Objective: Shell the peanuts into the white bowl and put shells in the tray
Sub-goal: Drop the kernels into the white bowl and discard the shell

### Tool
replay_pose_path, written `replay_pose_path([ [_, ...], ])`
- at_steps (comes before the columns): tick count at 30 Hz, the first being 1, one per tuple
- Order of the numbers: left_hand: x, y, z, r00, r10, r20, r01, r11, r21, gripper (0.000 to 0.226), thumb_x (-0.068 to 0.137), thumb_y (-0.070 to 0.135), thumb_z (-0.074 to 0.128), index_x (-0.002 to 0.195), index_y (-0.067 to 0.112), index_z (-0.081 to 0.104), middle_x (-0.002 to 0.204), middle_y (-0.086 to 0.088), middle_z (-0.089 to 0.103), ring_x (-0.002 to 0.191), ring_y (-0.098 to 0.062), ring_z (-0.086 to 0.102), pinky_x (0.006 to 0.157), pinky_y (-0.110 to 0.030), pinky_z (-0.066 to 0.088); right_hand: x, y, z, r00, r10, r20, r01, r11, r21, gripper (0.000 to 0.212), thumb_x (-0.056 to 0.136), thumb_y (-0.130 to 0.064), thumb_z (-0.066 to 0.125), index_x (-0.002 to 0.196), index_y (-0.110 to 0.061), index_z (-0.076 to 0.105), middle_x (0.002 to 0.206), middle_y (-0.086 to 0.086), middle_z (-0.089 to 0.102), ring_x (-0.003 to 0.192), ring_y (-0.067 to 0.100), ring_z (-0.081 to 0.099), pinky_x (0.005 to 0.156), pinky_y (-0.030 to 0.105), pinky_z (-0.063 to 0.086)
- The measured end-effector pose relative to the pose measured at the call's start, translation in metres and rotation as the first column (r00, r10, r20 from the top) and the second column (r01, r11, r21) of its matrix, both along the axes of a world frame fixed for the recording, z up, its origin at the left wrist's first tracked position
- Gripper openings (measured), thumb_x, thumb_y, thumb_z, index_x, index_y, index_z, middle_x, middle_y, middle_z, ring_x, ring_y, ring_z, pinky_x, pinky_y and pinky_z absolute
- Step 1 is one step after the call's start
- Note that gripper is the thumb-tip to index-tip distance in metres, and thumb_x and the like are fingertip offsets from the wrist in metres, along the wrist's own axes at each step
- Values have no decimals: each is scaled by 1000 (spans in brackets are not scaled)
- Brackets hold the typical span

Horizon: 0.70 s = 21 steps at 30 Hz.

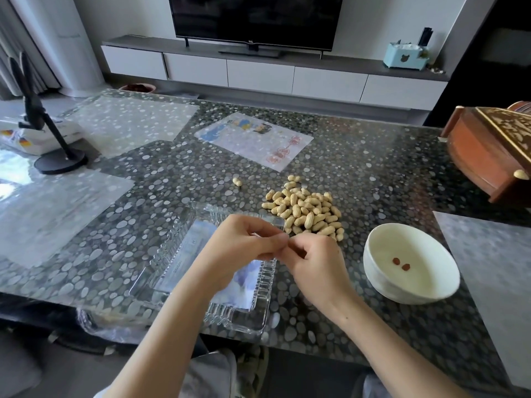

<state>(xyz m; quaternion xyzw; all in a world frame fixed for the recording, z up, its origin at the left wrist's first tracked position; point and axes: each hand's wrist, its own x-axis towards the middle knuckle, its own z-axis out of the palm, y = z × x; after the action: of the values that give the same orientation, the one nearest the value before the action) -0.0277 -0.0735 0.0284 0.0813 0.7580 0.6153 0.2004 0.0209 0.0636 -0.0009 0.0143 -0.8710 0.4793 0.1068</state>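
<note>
A pile of unshelled peanuts (304, 209) lies on the pebble-patterned table, with one stray peanut (237, 181) to its left. The clear glass tray (178, 254) sits in front of me at centre. Right of it stands the white bowl (411, 264), holding two red-brown kernels (401, 263). My left hand (244, 242) and my right hand (313, 262) meet above the tray's right edge, fingertips pinching together on something small. That thing is almost wholly hidden by the fingers; it looks like a peanut.
A carved wooden box (488, 150) stands at the right edge. A black phone stand (54, 156) and a white package (43, 139) are at the far left. Translucent mats (253, 140) lie on the table. A TV cabinet (258, 67) runs behind.
</note>
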Motion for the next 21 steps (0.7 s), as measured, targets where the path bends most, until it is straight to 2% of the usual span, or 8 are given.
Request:
replay_pose_path([
  [2,-1,2,0,999,1,47,-3,999,42,6,77,6,74,79,11,75,77,-10,74,75,-19,70,72,-24,57,0,7,2,998,57,-9,-56,994,97,34,93,-27,58,71,-2,64,52,2,52,45,7,38,45,26,29],
  [5,3,12,-1,999,-4,34,2,998,61,11,77,1,72,79,11,76,75,-10,74,70,-17,70,68,-24,58,2,19,5,999,50,7,-50,964,260,24,93,-27,59,78,-9,64,64,-8,57,55,4,49,51,17,37],
  [9,3,29,-1,997,54,58,-62,986,152,5,77,4,73,73,7,75,72,-10,72,67,-17,66,65,-21,56,6,39,16,996,49,70,-56,994,98,26,90,-39,58,89,-16,71,76,-4,68,70,11,61,61,25,48],
  [12,4,41,-2,980,39,194,-90,960,265,8,80,8,69,75,2,70,67,-7,64,60,-13,55,55,-16,51,11,51,19,999,20,39,-22,999,40,41,82,-55,50,91,-22,72,76,-1,71,74,17,65,66,34,52],
  [14,7,50,-3,959,-40,281,-64,934,350,20,81,16,67,85,-3,68,71,-7,61,61,-11,51,56,-17,48,14,55,19,1000,-16,-27,17,999,34,44,81,-59,48,87,-21,70,75,3,71,73,22,65,65,40,51],
  [16,9,56,-4,930,-124,347,-40,902,429,33,75,24,68,91,-5,67,73,-6,60,62,-9,52,59,-18,48,16,58,17,992,-33,-123,43,996,83,43,85,-56,45,82,-18,66,70,-2,67,66,14,61,56,30,49],
  [18,10,61,-3,911,-174,375,-31,876,482,27,71,22,68,82,-2,69,70,-4,61,60,-7,52,56,-16,48,18,63,14,975,-13,-223,58,979,195,36,93,-49,45,77,-19,59,68,-13,59,64,4,56,54,14,40],
  [21,14,69,-1,922,-125,366,-68,879,472,15,70,17,68,66,3,69,62,-4,59,52,-6,51,48,-13,46,21,68,8,955,-31,-295,126,942,311,34,98,-44,38,76,-21,48,67,-17,46,61,2,48,54,11,35],
])
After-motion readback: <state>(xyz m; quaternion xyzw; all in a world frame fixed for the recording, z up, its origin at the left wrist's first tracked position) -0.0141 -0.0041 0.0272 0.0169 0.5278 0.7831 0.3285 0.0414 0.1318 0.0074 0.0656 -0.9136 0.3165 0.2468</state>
